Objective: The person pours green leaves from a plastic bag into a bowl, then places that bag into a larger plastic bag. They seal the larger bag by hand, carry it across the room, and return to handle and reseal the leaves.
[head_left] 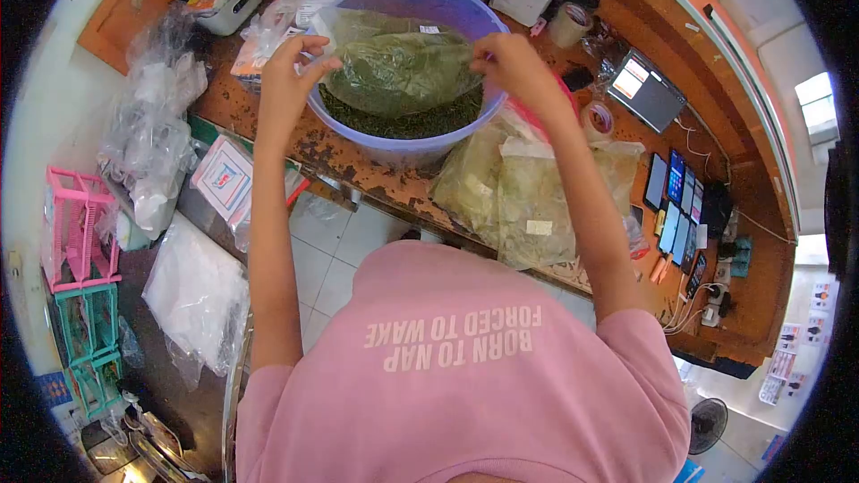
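Observation:
A clear plastic bag [398, 76], coated inside with green powder or leaf bits, lies tilted in a round purple tub [407, 145]. Dark green chopped dried leaves [403, 122] cover the tub's bottom under the bag. At the bag's left edge is my left hand [295, 67], its thumb and fingers curved but apart. Across the tub, my right hand [512, 63] pinches the bag's right edge, with the fingertips partly hidden. More green-stained plastic bags [537, 188] lie by the tub, below my right forearm.
Several phones [676, 183] and cables lie at the right of the worn wooden table [358, 170]. A tablet-like device [646, 89] and tape rolls [597, 119] are nearer the tub. Crumpled clear plastic [152, 134] and pink and teal racks [80, 233] stand left.

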Demonstrator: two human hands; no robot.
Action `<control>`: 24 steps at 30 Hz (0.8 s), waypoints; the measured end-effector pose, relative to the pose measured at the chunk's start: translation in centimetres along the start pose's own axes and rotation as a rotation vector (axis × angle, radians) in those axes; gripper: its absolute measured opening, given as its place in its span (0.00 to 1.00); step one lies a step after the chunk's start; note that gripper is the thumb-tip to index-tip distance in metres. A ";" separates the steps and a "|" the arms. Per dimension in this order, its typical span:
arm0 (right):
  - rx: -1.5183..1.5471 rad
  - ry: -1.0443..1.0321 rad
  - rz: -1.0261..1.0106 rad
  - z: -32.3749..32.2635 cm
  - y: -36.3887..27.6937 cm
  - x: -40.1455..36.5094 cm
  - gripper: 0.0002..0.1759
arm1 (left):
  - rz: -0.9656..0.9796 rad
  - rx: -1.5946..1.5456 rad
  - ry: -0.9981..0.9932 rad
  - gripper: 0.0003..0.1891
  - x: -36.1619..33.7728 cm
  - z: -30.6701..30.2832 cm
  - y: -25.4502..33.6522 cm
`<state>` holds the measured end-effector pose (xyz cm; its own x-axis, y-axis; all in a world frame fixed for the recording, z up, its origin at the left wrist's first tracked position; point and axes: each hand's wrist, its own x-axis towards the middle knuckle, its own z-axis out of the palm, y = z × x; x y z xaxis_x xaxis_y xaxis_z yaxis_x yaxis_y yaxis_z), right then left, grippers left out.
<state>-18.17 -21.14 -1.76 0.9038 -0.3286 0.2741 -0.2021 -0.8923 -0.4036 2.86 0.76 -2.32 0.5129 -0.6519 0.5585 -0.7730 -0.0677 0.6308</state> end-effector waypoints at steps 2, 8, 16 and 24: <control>0.018 0.050 -0.056 -1.3 0.1 0.3 0.08 | 0.013 -0.022 -0.058 0.10 -0.3 -0.4 -0.4; 0.032 0.236 -0.213 -2.2 -2.0 1.4 0.06 | -0.061 -0.029 0.024 0.09 -0.9 -1.0 -0.6; 0.233 0.241 -0.090 -1.9 -0.3 0.9 0.13 | -0.092 -0.036 0.081 0.10 -0.9 -0.5 -0.6; 0.093 0.208 -0.060 -1.6 -1.0 -1.6 0.10 | -0.043 -0.026 0.147 0.08 -1.2 0.0 -0.6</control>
<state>-20.08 -20.21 -0.38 0.8142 -0.3411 0.4698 -0.1061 -0.8830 -0.4572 2.73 1.59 -3.36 0.5960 -0.5311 0.6023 -0.7401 -0.0723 0.6686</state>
